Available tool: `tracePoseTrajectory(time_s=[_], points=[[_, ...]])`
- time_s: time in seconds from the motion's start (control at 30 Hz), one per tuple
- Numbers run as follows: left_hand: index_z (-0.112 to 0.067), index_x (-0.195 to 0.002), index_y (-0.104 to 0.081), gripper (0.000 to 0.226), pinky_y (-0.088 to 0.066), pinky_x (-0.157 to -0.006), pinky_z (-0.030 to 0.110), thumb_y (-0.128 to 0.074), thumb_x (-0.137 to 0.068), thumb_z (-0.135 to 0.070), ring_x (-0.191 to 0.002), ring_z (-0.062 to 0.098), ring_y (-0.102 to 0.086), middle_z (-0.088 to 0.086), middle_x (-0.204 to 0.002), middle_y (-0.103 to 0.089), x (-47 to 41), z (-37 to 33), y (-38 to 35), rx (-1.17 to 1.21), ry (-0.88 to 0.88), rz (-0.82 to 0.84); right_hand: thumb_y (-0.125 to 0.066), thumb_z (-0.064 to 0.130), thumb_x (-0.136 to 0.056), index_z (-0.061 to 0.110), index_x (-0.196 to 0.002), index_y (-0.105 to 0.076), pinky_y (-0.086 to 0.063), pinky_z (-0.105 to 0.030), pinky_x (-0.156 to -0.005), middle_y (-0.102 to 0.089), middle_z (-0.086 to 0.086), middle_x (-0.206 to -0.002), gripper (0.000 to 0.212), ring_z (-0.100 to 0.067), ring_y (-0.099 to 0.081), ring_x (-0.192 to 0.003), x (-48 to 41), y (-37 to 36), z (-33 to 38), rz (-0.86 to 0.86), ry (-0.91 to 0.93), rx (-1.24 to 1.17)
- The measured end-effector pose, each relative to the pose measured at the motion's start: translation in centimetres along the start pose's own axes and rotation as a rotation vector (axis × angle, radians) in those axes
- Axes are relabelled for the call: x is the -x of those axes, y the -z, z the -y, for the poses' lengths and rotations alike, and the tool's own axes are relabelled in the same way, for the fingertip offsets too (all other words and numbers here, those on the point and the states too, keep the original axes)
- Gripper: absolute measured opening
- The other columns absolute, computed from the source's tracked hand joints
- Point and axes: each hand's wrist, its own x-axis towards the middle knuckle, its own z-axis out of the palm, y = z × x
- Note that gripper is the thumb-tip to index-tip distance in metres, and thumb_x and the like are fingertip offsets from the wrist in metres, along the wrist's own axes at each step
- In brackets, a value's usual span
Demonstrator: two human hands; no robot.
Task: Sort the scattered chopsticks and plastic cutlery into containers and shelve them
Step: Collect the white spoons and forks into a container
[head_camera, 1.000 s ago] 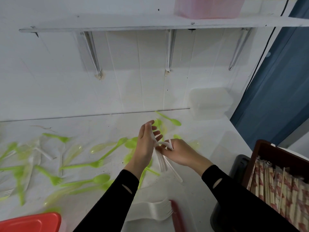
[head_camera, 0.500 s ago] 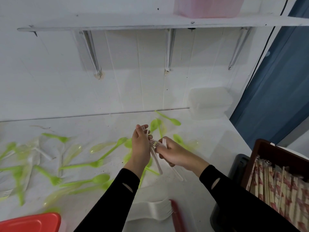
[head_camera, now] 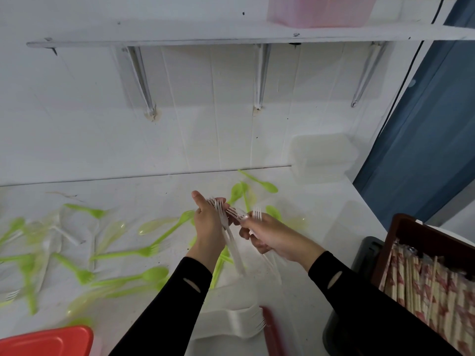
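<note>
My left hand [head_camera: 209,223] holds a bundle of white plastic forks [head_camera: 228,232] above the white counter, tines up by the fingertips. My right hand [head_camera: 267,236] grips a few more white forks [head_camera: 257,214] and meets the bundle from the right. Green plastic spoons and forks [head_camera: 123,253] lie scattered over the left and middle of the counter. A stack of white forks [head_camera: 244,323] rests in a container with a red rim [head_camera: 270,327] near the front edge. Wrapped chopsticks [head_camera: 424,286] fill a brown box [head_camera: 416,227] at the right.
A red lid [head_camera: 48,343] sits at the bottom left. A translucent white container [head_camera: 322,158] stands at the counter's back right against the wall. A wall shelf [head_camera: 180,34] above carries a pink container [head_camera: 318,10]. A blue curtain [head_camera: 416,129] hangs at the right.
My hands have come closer together and the loose white forks are now gathered into a tighter bundle in my left hand. My right hand turned so its forks point tines up.
</note>
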Motion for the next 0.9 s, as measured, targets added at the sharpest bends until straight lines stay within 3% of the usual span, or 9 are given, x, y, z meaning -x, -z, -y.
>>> tracePoseTrajectory(time_s=[0.1, 0.2, 0.33, 0.4, 0.5, 0.6, 0.67, 0.77, 0.9], points=[[-0.005, -0.081, -0.055, 0.066, -0.04, -0.045, 0.024, -0.025, -0.1, -0.062, -0.044, 0.014, -0.042, 0.001, -0.054, -0.042, 0.0, 0.0, -0.2, 0.091, 0.021, 0.029, -0.037, 0.011, -0.095, 0.008, -0.103, -0.05, -0.017, -0.025, -0.047, -0.06, -0.002, -0.072, 0.016, -0.013, -0.028, -0.047, 0.0, -0.1, 0.4, -0.005, -0.023, -0.117], [-0.006, -0.095, -0.053, 0.058, -0.038, -0.048, 0.024, -0.034, -0.098, -0.061, -0.049, 0.011, -0.041, -0.001, -0.064, -0.04, 0.1, 0.1, -0.5, 0.017, 0.033, 0.119, -0.042, 0.007, -0.1, 0.006, -0.106, -0.059, -0.038, -0.026, -0.05, -0.067, -0.003, -0.076, 0.018, -0.015, -0.047, -0.051, 0.4, 0.1, 0.5, -0.029, 0.079, -0.137], [-0.007, -0.105, -0.052, 0.008, -0.045, -0.065, 0.025, -0.047, -0.102, -0.013, -0.07, 0.015, -0.049, 0.003, -0.086, -0.047, 0.3, 0.2, -0.7, -0.005, 0.067, 0.182, -0.052, 0.022, -0.102, -0.003, -0.107, -0.065, -0.049, -0.023, -0.053, -0.063, -0.004, -0.078, 0.029, -0.013, -0.052, -0.053, 0.1, 0.8, 0.0, -0.122, 0.16, -0.13], [-0.005, -0.116, -0.049, 0.03, -0.05, -0.08, 0.027, -0.033, -0.097, 0.011, -0.084, 0.019, -0.055, 0.006, -0.097, -0.049, 0.5, 0.1, -0.7, 0.032, 0.071, 0.222, -0.053, 0.024, -0.101, 0.002, -0.114, -0.063, -0.046, -0.022, -0.05, -0.068, -0.005, -0.08, 0.028, -0.013, -0.052, -0.051, 0.0, 1.2, 0.1, -0.19, 0.165, -0.134], [-0.005, -0.128, -0.042, 0.039, -0.05, -0.098, 0.04, -0.028, -0.096, 0.014, -0.108, 0.031, -0.062, 0.011, -0.115, -0.057, 0.8, 0.3, -0.5, 0.012, 0.039, 0.299, -0.056, 0.027, -0.1, 0.009, -0.119, -0.054, -0.041, -0.024, -0.045, -0.073, -0.008, -0.083, 0.026, -0.016, -0.052, -0.047, -0.1, 1.3, 0.2, -0.246, 0.168, -0.161], [-0.004, -0.107, -0.052, 0.028, -0.055, -0.067, 0.03, -0.029, -0.098, 0.009, -0.076, 0.024, -0.065, 0.014, -0.095, -0.063, 1.3, 0.2, -0.4, -0.122, -0.018, 0.35, -0.056, 0.027, -0.1, 0.005, -0.113, -0.048, -0.036, -0.023, -0.041, -0.074, -0.009, -0.082, 0.027, -0.016, -0.049, -0.043, -0.1, 1.1, 0.1, -0.269, 0.181, -0.109], [0.001, -0.1, -0.054, 0.024, -0.044, -0.051, 0.027, -0.032, -0.103, -0.005, -0.051, 0.018, -0.051, 0.018, -0.084, -0.058, 1.7, 0.2, -0.7, -0.175, -0.021, 0.358, -0.054, 0.026, -0.101, 0.005, -0.111, -0.049, -0.034, -0.022, -0.039, -0.072, -0.008, -0.077, 0.024, -0.016, -0.047, -0.041, 0.0, 1.0, 0.1, -0.247, 0.193, -0.094], [0.002, -0.114, -0.054, 0.05, -0.043, -0.051, 0.03, -0.031, -0.106, -0.042, -0.047, 0.022, -0.046, 0.015, -0.09, -0.062, 1.6, 0.4, -0.7, -0.169, 0.046, 0.38, -0.053, 0.027, -0.101, 0.01, -0.108, -0.055, -0.031, -0.021, -0.037, -0.071, -0.007, -0.073, 0.018, -0.014, -0.044, -0.038, -0.1, 0.9, -0.1, -0.238, 0.216, 0.028], [-0.001, -0.116, -0.048, 0.023, -0.045, -0.048, 0.029, -0.034, -0.108, -0.018, -0.048, 0.023, -0.05, 0.017, -0.093, -0.057, 1.7, 0.8, -0.5, -0.23, 0.02, 0.446, -0.042, 0.032, -0.105, 0.013, -0.105, -0.061, -0.037, -0.022, -0.038, -0.067, -0.012, -0.07, 0.027, -0.015, -0.047, -0.038, -0.2, 0.8, -0.4, -0.237, 0.238, 0.095]])
